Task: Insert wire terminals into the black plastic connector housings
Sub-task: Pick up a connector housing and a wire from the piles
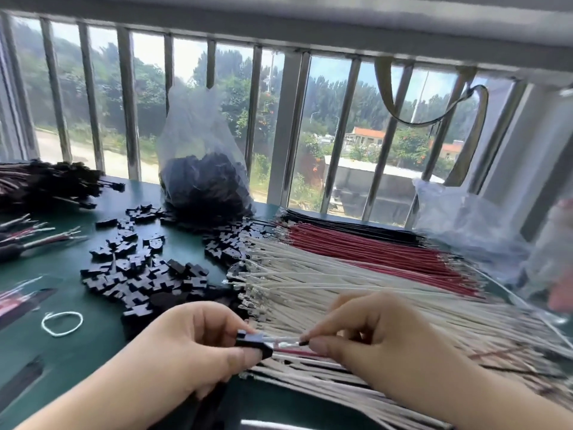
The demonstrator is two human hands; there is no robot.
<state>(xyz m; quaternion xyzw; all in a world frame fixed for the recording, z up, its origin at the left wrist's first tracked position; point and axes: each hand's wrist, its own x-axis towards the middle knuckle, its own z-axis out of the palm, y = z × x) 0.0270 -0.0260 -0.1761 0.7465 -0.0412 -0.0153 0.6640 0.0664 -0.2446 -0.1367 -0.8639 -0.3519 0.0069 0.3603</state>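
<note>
Your left hand (pixel 198 339) pinches one black housing (pixel 252 341), your right hand (pixel 366 333) pinches a wire (pixel 286 340) entering it; many loose housings (pixel 133 274) remain unfilled

Blurred clear bottle (pixel 552 259) cut by the right edge; terminal hidden between housing (pixel 252 339) and fingers (pixel 319 346).

- Two hands: the left hand (pixel 189 342) and right hand (pixel 372 333), nearest the camera from the plastic bag of black parts (pixel 201 169).
- One such bag; a second, clear bag (pixel 459 218) lies far to its right.
- One white loop (pixel 62 323) lies well to its front-left.
- Loose black housings (pixel 130 274) in front of it: too many to count.
- White wires (pixel 341 293), red wires (pixel 372 249) and black wires (pixel 350 223) to its right: too many to count.
</note>
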